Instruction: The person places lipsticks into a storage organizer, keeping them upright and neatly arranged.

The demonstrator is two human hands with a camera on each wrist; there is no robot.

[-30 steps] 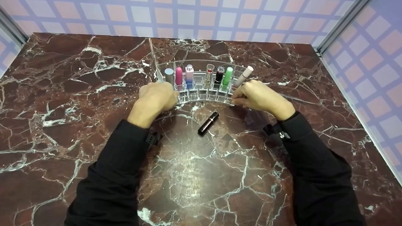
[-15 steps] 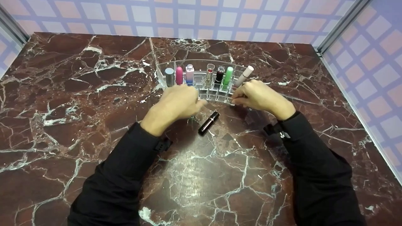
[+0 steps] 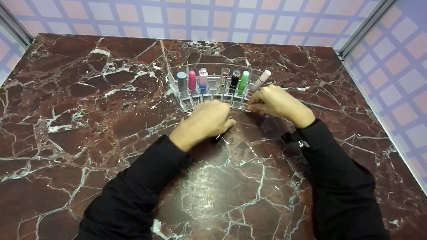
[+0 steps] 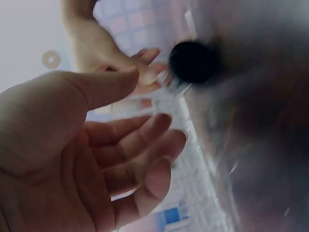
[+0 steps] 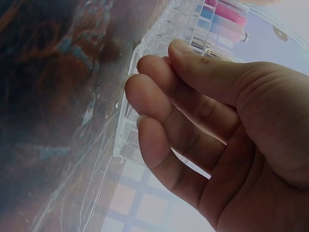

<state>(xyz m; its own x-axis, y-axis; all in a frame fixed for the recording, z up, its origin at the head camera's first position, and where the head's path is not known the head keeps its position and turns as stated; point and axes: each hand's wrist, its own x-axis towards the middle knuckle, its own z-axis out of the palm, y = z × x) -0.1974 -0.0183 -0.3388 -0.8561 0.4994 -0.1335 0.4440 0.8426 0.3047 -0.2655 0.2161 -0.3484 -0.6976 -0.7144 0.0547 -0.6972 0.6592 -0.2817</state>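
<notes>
A clear curved lipstick organizer (image 3: pixel 213 84) stands on the table with several lipsticks upright in its back row. My left hand (image 3: pixel 210 117) hangs over a black lipstick (image 3: pixel 218 137) lying in front of the organizer and hides most of it. In the left wrist view, the lipstick's round dark end (image 4: pixel 193 62) shows beyond the fingertips; the loosely bent fingers and thumb are apart, with nothing between them. At the organizer's right front corner, my right hand (image 3: pixel 276 102) grips its edge between thumb and curled fingers.
In the organizer, a grey tube (image 3: pixel 181 81), a pink one (image 3: pixel 192 80) and a pink-blue one (image 3: pixel 203 80) fill the left. A green one (image 3: pixel 244 80) and a leaning whitish tube (image 3: pixel 262 80) are at right. A checked wall (image 3: pixel 200 20) rises behind the table.
My left hand has left the organizer's left front corner and moved right and toward me, over the black lipstick. My right hand has stayed at the organizer's right corner.
</notes>
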